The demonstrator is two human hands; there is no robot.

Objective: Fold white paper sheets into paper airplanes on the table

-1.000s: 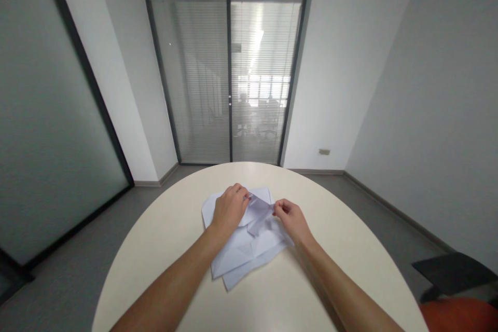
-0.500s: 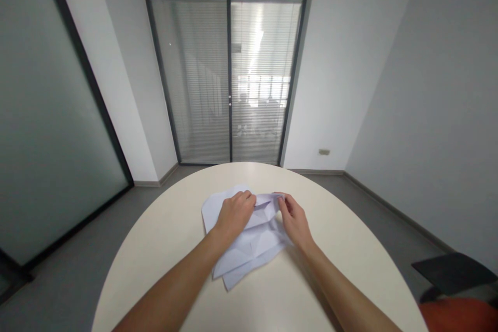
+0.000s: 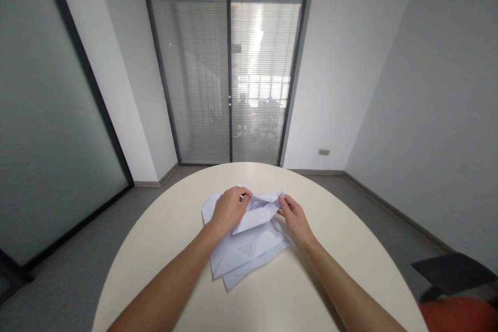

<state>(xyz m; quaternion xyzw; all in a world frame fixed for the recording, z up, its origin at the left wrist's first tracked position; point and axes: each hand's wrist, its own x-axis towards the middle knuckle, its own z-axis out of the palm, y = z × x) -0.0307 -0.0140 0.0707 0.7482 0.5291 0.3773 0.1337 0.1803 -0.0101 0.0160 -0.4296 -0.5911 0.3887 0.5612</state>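
A folded sheet of white paper (image 3: 259,216) is held up between my two hands, its far edge raised and its middle gaping. My left hand (image 3: 230,208) grips its left end, fingers curled with the thumb against the paper. At the right end, my right hand (image 3: 293,216) pinches a corner between thumb and fingers. Beneath lie several creased white sheets (image 3: 249,257), spread loosely and partly overlapping. My left hand and forearm hide part of them.
The papers rest on a round cream table (image 3: 163,228). An orange-seated chair (image 3: 459,314) with a dark armrest (image 3: 453,272) stands at the lower right. Beyond the table is a glazed door (image 3: 190,88) with blinds. A frosted glass panel (image 3: 50,124) runs along the left.
The held paper has been tilted and its fold opened wider, its lower flap now showing more. My left hand has shifted slightly left. The sheets below have barely moved.
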